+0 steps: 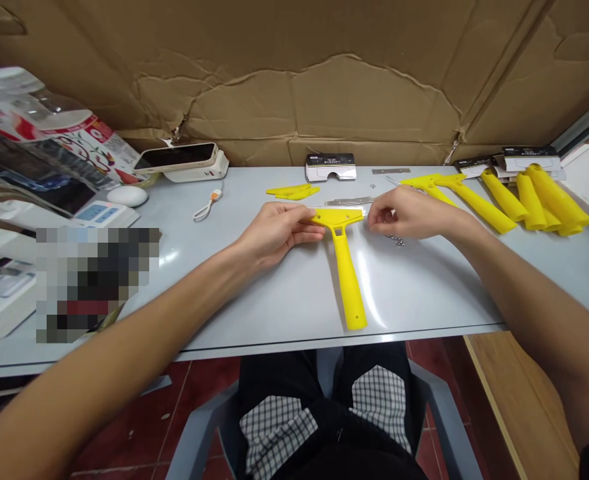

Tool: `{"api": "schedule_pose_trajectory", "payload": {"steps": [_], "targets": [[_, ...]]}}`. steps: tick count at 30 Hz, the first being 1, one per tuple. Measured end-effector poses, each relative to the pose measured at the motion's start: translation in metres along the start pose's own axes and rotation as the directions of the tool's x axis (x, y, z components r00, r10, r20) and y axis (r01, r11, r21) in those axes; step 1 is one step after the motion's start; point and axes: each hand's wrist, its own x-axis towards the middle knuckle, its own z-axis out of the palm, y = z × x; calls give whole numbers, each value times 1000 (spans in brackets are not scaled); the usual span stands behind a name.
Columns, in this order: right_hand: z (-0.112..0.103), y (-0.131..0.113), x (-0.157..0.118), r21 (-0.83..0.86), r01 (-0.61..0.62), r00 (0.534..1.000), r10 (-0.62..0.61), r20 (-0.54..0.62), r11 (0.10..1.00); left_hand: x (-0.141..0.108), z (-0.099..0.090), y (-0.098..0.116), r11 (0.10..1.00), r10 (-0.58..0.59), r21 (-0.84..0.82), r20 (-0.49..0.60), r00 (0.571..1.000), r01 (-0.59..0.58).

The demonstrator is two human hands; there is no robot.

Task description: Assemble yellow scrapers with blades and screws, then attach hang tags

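My left hand grips a yellow scraper by the left end of its wide head, thumb on top and fingers below. The handle points toward me over the table. A thin blade edge shows along the far side of the head. My right hand is just right of the head, thumb and fingertips curled together; whatever they pinch, if anything, is too small to see. Several small screws lie under and beside that hand. Just beyond the scraper head are metal blades, and flat yellow pieces lie farther back.
More yellow scrapers and handles lie at the right with printed cards. A folded card stands at the back near a loose blade. At left are a phone, a cable, a mouse and bottles. Cardboard lines the back.
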Motion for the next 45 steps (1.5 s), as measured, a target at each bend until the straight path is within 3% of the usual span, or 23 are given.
{"api": "schedule_pose_trajectory", "payload": {"steps": [4,7,12,17,23,31,45], "targets": [[-3,-3,-2,302,10,991,32,-133,953,-4,3,1,1000,-9,13,-1,1000,9],[1,-7,-3,451,26,990,39,-134,892,-9,6,1,1000,-6,21,39,999,5],[14,-20,-2,560,55,987,40,-157,826,-19,12,-3,999,-16,45,74,997,13],[31,-14,5,707,-34,982,154,-106,706,-26,16,-1,998,-1,67,75,997,-4],[38,-16,6,808,-34,988,142,-62,588,-41,19,11,955,90,278,67,994,-105],[38,-45,-2,724,10,990,93,-102,690,-48,25,7,950,66,297,89,994,-90],[49,-53,-1,628,135,972,22,-236,766,-52,24,7,919,131,355,131,983,-170]]}}
